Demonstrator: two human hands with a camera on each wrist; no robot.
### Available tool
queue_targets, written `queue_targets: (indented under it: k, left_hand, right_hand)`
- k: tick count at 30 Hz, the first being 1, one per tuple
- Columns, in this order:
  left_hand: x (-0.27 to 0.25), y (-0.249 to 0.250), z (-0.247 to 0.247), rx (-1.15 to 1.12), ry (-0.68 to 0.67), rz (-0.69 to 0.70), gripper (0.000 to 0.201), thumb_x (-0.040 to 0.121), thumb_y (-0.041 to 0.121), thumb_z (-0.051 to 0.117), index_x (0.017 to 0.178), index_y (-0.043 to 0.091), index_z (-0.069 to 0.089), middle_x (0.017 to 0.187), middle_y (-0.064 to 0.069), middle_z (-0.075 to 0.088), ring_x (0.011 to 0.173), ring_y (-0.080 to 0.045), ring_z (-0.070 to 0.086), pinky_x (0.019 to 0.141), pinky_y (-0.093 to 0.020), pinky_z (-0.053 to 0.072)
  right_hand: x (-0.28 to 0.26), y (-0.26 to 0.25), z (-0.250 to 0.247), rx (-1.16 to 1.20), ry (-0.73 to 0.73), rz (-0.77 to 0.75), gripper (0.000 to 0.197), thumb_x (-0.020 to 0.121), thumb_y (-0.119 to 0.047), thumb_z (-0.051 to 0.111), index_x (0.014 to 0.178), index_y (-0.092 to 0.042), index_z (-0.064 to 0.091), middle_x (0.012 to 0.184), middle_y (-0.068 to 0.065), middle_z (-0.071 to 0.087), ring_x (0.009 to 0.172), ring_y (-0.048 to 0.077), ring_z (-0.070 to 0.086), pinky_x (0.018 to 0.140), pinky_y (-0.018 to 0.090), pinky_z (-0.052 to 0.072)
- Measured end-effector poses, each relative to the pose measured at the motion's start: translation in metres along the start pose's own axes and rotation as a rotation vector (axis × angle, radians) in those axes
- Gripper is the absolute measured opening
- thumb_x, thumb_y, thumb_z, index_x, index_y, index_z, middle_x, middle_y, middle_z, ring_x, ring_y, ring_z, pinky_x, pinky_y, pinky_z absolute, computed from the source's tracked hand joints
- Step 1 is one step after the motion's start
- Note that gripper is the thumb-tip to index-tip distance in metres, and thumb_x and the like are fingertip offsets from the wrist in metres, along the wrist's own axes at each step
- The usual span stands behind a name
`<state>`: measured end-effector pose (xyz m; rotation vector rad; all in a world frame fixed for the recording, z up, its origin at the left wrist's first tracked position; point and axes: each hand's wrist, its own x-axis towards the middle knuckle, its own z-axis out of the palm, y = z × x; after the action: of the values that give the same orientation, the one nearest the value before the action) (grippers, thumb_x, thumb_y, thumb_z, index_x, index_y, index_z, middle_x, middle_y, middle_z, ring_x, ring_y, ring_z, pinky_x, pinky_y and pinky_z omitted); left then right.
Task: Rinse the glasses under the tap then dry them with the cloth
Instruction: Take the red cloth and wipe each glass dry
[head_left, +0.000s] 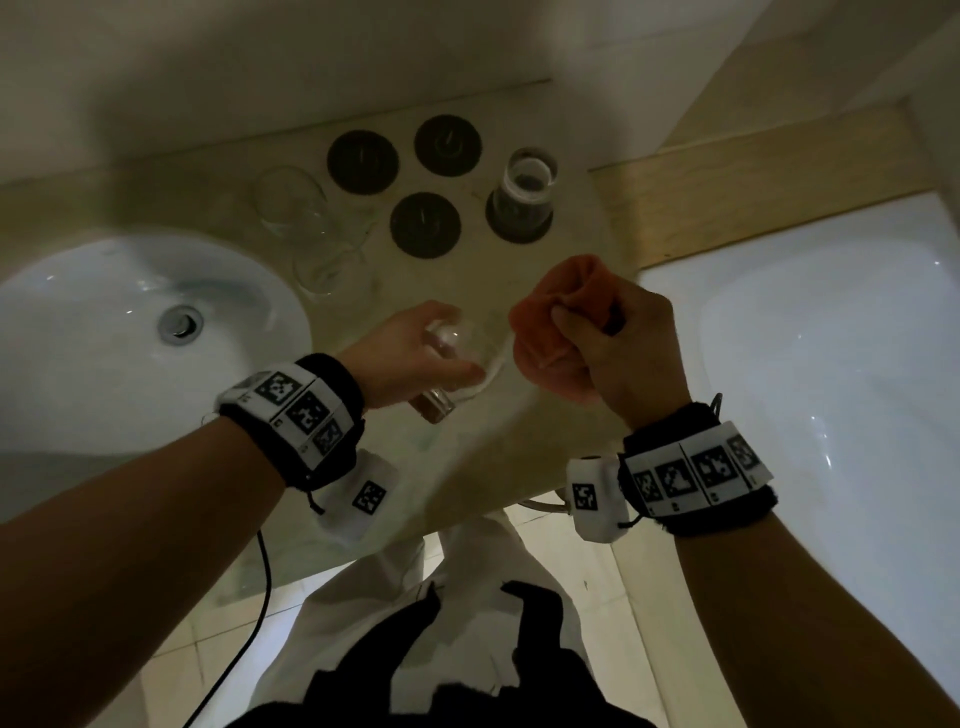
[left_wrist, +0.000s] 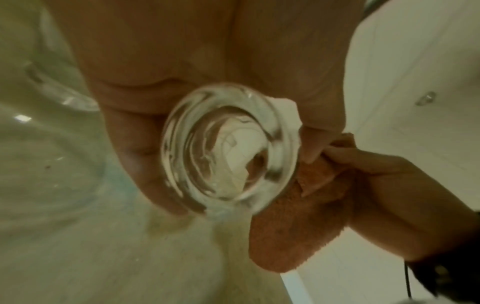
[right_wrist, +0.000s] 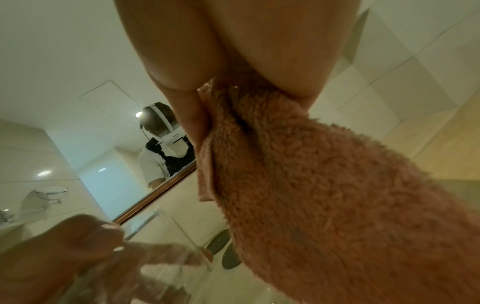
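My left hand (head_left: 415, 353) grips a clear glass (head_left: 457, 364) tilted above the counter, its thick base (left_wrist: 228, 148) facing the left wrist camera. To its right, my right hand (head_left: 608, 348) clutches a bunched orange cloth (head_left: 566, 306), which fills the right wrist view (right_wrist: 324, 195). Cloth and glass rim are close together; I cannot tell if they touch. Two more clear glasses (head_left: 291, 202) (head_left: 327, 260) stand on the counter behind the sink. Another glass (head_left: 524, 192) sits on a dark coaster at the back right.
A white sink (head_left: 93, 332) with a metal drain (head_left: 179, 323) lies at the left. Three bare dark coasters (head_left: 363, 161) (head_left: 447, 143) (head_left: 426, 223) sit on the beige counter (head_left: 467, 291). A white bathtub (head_left: 831, 364) is on the right. A mirror (right_wrist: 78, 102) hangs behind the counter.
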<state>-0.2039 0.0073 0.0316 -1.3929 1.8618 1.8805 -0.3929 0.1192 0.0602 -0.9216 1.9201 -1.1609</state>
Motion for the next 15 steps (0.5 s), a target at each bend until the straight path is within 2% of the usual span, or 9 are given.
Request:
queue_targets:
  k: [2,3,5,7,9,10,12,13,15]
  left_hand:
    - [-0.001,0.005,0.001,0.067,0.004,0.052,0.068,0.077,0.03,0.083,0.136,0.025,0.049,0.112,0.005,0.067,0.091,-0.012,0.07,0.067,-0.026,0.058]
    - [-0.001,0.008,0.002,0.066,0.006,0.068,0.064,0.076,0.029,0.083,0.131,0.023,0.053,0.112,0.004,0.067,0.09,-0.012,0.07,0.066,-0.025,0.057]
    - [-0.003,0.014,0.001,0.069,0.016,0.104,0.058,0.071,0.032,0.086,0.122,0.022,0.059,0.106,0.004,0.068,0.089,-0.013,0.07,0.068,-0.027,0.056]
    - [-0.004,0.017,-0.002,0.096,0.027,0.133,0.058,0.065,0.039,0.087,0.116,0.023,0.064,0.1,0.005,0.07,0.087,-0.014,0.07,0.071,-0.029,0.056]
    - [-0.006,0.021,-0.004,0.112,0.027,0.153,0.051,0.068,0.031,0.089,0.113,0.022,0.067,0.096,0.004,0.072,0.086,-0.014,0.071,0.071,-0.029,0.056]
    - [-0.006,0.022,-0.005,0.12,0.018,0.16,0.048,0.07,0.028,0.089,0.112,0.023,0.068,0.094,0.004,0.073,0.085,-0.013,0.072,0.07,-0.028,0.057]
    - [-0.007,0.026,-0.003,0.148,0.001,0.195,0.048,0.068,0.028,0.091,0.111,0.027,0.069,0.09,0.007,0.074,0.079,-0.007,0.072,0.062,-0.022,0.056]
    - [-0.008,0.027,-0.002,0.165,0.005,0.214,0.051,0.067,0.03,0.092,0.112,0.028,0.068,0.089,0.009,0.073,0.076,-0.003,0.071,0.059,-0.018,0.053]
    - [-0.008,0.029,0.001,0.22,0.05,0.264,0.059,0.064,0.032,0.093,0.117,0.029,0.066,0.093,0.013,0.072,0.079,0.001,0.069,0.064,-0.013,0.051]
  right_hand:
    - [0.0,0.0,0.002,-0.047,-0.112,-0.005,0.008,0.093,-0.005,0.066,0.093,0.002,0.069,0.076,-0.005,0.067,0.068,-0.009,0.064,0.064,0.011,0.049]
    - [0.0,0.002,0.005,-0.048,-0.207,0.008,0.013,0.094,-0.01,0.065,0.098,0.001,0.07,0.079,0.0,0.069,0.072,-0.004,0.066,0.066,0.018,0.052]
    - [-0.001,0.007,0.01,0.027,-0.413,0.043,0.022,0.094,-0.025,0.062,0.107,-0.01,0.072,0.086,0.016,0.07,0.076,0.019,0.068,0.066,0.032,0.054]
    - [0.002,0.011,0.012,0.119,-0.52,0.061,0.027,0.09,-0.035,0.058,0.104,-0.018,0.074,0.079,0.023,0.063,0.068,0.028,0.057,0.062,0.036,0.047]
    - [0.007,0.012,0.012,0.177,-0.558,0.1,0.027,0.089,-0.035,0.056,0.097,-0.019,0.077,0.066,0.009,0.061,0.06,0.02,0.055,0.059,0.029,0.045]
    - [0.01,0.011,0.014,0.173,-0.59,0.119,0.025,0.086,-0.035,0.058,0.09,-0.024,0.079,0.059,0.0,0.061,0.054,0.012,0.055,0.056,0.023,0.045]
    - [0.014,0.01,0.02,0.161,-0.681,0.146,0.017,0.076,-0.043,0.063,0.071,-0.039,0.079,0.049,-0.008,0.06,0.045,0.0,0.053,0.048,0.014,0.042]
    - [0.015,0.009,0.023,0.175,-0.714,0.155,0.016,0.07,-0.046,0.063,0.066,-0.039,0.077,0.048,-0.008,0.059,0.044,0.0,0.052,0.047,0.013,0.04]
    - [0.016,0.008,0.025,0.204,-0.72,0.189,0.026,0.062,-0.048,0.065,0.067,-0.023,0.074,0.054,-0.005,0.056,0.047,0.002,0.05,0.048,0.016,0.039]
